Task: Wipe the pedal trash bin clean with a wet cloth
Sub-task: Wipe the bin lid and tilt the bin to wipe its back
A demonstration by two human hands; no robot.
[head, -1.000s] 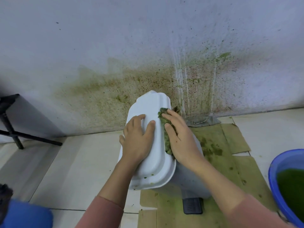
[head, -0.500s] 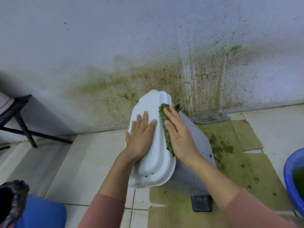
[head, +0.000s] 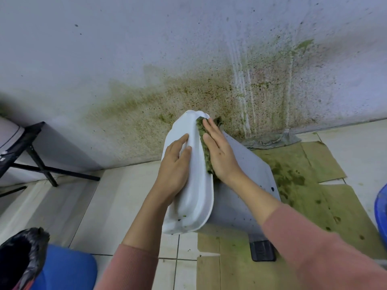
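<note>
Two flat hands on the bin lid (head: 191,197): left hand (head: 174,167) bare-palmed, right hand (head: 221,155) (fingers (head: 211,130) outstretched) atop green cloth (head: 206,159).

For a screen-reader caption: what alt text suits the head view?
The right hand presses a green-stained cloth along the white lid of a grey pedal bin while the left hand steadies the lid, before a green-splattered wall.

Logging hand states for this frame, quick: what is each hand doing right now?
Left hand: open, flat on the white bin lid, steadying it.
Right hand: open, fingers extended, pressing the green-stained cloth against the lid's edge.
</note>
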